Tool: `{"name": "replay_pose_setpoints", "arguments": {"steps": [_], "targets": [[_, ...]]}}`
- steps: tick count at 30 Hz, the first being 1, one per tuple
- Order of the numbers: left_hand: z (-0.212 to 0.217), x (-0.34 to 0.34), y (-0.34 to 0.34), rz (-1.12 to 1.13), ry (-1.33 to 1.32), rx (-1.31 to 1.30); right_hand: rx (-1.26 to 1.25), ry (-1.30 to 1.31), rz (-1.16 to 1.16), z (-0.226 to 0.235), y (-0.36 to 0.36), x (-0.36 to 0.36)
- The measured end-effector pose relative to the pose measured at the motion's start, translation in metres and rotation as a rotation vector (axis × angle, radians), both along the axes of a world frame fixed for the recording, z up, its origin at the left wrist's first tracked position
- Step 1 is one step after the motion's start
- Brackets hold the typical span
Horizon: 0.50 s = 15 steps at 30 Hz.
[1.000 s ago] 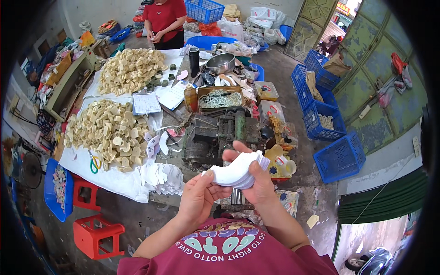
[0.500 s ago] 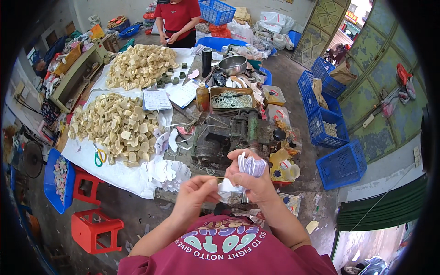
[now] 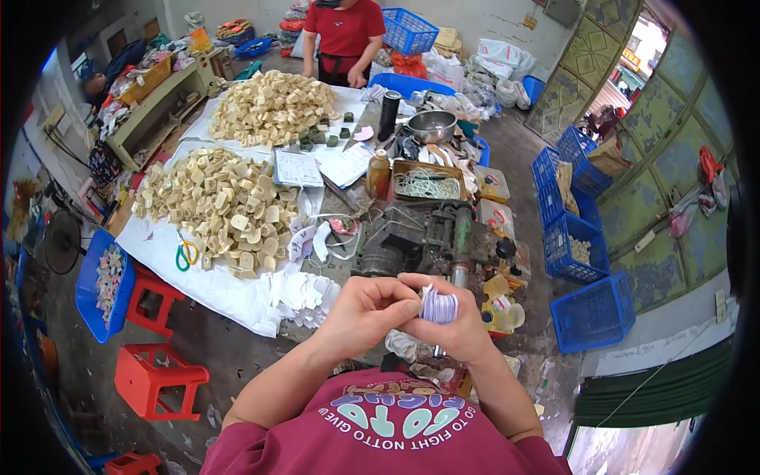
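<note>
Stack of white pieces (image 3: 440,307) before the machine (image 3: 400,241), edges showing, long axis unclear.
Your right hand (image 3: 465,331) grasps it; your left hand (image 3: 366,313) meets its left side, but you cannot tell what those fingertips hold.

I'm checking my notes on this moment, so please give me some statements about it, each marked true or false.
1. The right grip holds a bundle of white pieces. True.
2. The left grip lies on the scissors. False: it is at the bundle; the scissors lie apart, on the white sheet.
3. The red stool stands on the floor to the left. True.
4. The black cylinder lies on its side. False: it stands upright.
5. The co-worker's shirt is green. False: it is red.
</note>
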State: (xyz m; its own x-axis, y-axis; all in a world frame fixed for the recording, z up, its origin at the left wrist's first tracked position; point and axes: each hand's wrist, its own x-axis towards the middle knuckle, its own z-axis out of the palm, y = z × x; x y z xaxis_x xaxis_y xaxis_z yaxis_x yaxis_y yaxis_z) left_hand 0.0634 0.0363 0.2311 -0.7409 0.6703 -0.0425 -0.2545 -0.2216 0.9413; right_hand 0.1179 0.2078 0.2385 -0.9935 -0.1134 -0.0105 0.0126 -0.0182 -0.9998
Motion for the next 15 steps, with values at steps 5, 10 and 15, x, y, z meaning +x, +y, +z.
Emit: {"name": "replay_pose_setpoints", "arguments": {"steps": [5,10,15], "targets": [[-0.011,-0.004,0.002,-0.057,-0.033,0.088,0.034,-0.018,0.068,0.002,0.007,-0.003],[-0.019,-0.006,0.005,-0.037,-0.068,0.062,0.185,-0.051,0.019,0.009,0.005,0.0],[-0.006,-0.01,-0.004,0.012,0.006,-0.008,0.228,-0.065,-0.037,0.014,0.006,-0.007]]}}
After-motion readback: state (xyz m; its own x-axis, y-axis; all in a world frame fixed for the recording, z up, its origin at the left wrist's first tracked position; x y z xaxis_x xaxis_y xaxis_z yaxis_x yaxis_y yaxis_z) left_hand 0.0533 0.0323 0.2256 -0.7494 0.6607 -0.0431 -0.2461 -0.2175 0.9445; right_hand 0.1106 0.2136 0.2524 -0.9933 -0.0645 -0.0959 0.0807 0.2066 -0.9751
